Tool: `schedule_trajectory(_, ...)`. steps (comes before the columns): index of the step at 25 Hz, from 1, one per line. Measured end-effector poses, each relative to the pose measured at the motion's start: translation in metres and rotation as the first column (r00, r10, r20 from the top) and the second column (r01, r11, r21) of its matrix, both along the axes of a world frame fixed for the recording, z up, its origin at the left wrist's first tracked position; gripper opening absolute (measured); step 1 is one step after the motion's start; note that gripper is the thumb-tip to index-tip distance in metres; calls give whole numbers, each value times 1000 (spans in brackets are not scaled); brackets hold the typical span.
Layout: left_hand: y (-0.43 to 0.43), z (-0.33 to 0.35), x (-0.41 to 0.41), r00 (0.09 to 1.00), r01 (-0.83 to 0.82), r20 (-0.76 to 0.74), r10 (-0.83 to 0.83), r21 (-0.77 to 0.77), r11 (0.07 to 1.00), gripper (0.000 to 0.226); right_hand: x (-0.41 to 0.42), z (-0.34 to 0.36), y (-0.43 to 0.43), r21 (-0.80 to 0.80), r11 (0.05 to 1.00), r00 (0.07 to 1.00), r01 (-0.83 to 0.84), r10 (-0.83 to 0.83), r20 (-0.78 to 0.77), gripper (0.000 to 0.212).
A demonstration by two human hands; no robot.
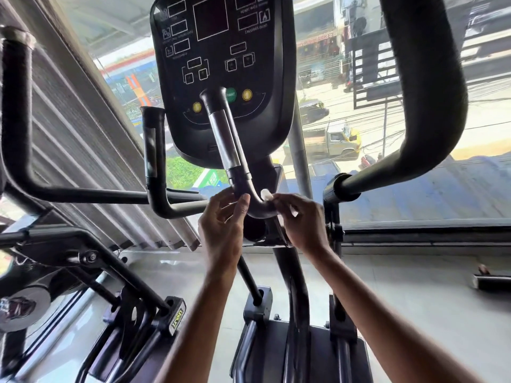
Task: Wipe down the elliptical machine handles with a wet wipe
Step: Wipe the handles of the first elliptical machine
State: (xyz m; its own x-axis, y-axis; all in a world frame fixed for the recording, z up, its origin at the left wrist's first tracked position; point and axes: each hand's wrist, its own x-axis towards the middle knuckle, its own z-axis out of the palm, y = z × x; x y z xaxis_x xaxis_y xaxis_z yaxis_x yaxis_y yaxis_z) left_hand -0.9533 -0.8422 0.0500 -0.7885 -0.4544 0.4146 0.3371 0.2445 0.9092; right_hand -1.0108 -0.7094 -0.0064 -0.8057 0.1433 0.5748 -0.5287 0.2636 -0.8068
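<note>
Two grips at the lower bend of the black curved tubular handle (231, 150) with chrome band, just below the black console panel (221, 64). Curls left grip (221, 230) round the bend's left side, thumb against the tube. Pinches small white wadded wet wipe (266, 194) in right grip (301, 225), clenched on it, and presses it to the bend's right side. Shows the wad poking out above the fingertips, touching the tube.
</note>
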Motion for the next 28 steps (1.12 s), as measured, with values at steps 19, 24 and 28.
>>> schedule_trajectory(19,1,-26,0,1000,-8,6,9,-108,994,40,-36,48,17,385,847,925,-366,375,54,15)
schedule_trajectory(24,6,-29,-3,999,-4,38,10,-144,990,32,-31,-4,18,318,945,994,-72,95,-58,19)
schedule_trajectory(28,14,-32,-8,995,44,96,-30,-144,989,33,-38,-17,22,239,971,997,-22,4,78,18)
